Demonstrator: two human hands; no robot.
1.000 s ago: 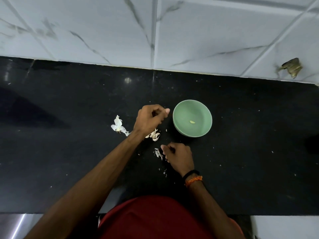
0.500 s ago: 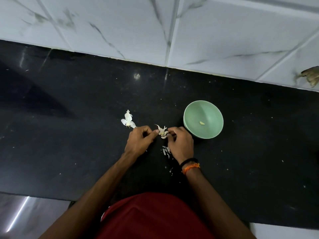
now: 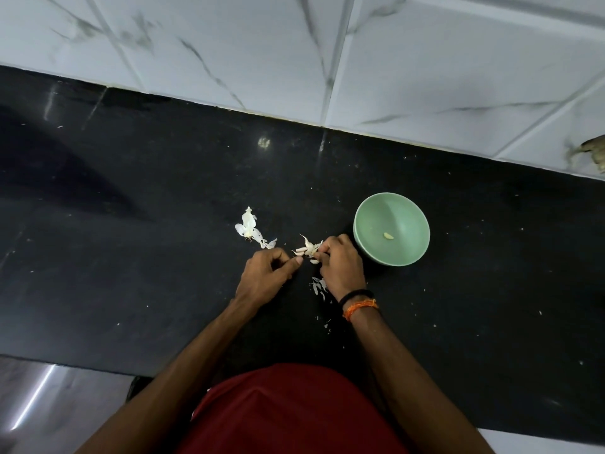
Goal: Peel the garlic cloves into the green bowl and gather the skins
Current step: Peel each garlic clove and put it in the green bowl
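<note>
Garlic cloves [image 3: 306,250], a small cluster still in their skins with one curled papery tip sticking up, lie on the black countertop [image 3: 131,257] between the two hands, just left of the green bowl [image 3: 391,228]. Right hand [image 3: 340,265] has its fingers curled at the right edge of the cluster and appears to pinch a clove or a piece of skin there; the exact piece is too small to tell. Left hand [image 3: 266,273] sits just left of the cluster, fingers curled in, thumb and forefinger pressed together; whether anything is held between them cannot be told from this view. Inside the bowl: one peeled clove [image 3: 388,236], pale yellow, near the bottom; nothing else visible in it. Loose skins [image 3: 249,227] lie as a white papery heap on the counter to the left of the hands, apart from the cluster. A second scatter of skin flakes [image 3: 318,285] lies just beside the right wrist, with smaller bits trailing toward the counter's near edge. Judgement on progress: early. One clove done, several in the cluster not yet peeled. Skins are in at least two separate patches, so gathering has not been done. Remaining: separate and peel each clove of the cluster, drop each into the bowl, then sweep both patches and the stray flakes into one pile. Surroundings: marble-patterned white wall tiles [image 3: 425,77] behind the counter; black and orange wristbands [image 3: 359,303] on the right wrist; red shirt [image 3: 294,411] at the bottom of the view.
</note>
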